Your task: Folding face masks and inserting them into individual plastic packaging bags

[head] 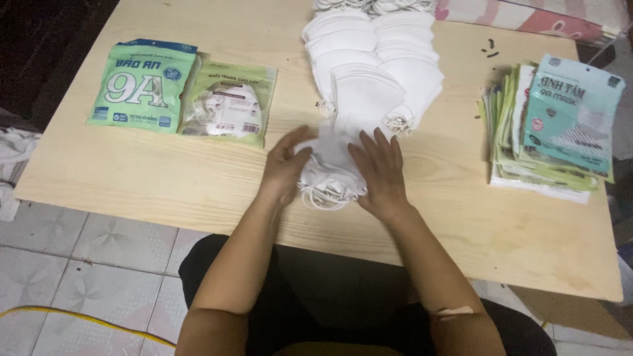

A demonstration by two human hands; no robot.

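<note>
A small stack of white folded face masks, ear loops dangling at its near edge, lies flat mid-table.

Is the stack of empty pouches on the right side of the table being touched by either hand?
No: both the left hand and right hand rest on a small bundle of white masks, well apart from the pouch stack.

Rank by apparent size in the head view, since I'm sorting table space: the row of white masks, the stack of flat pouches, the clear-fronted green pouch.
1. Row of white masks
2. Stack of flat pouches
3. Clear-fronted green pouch
</note>
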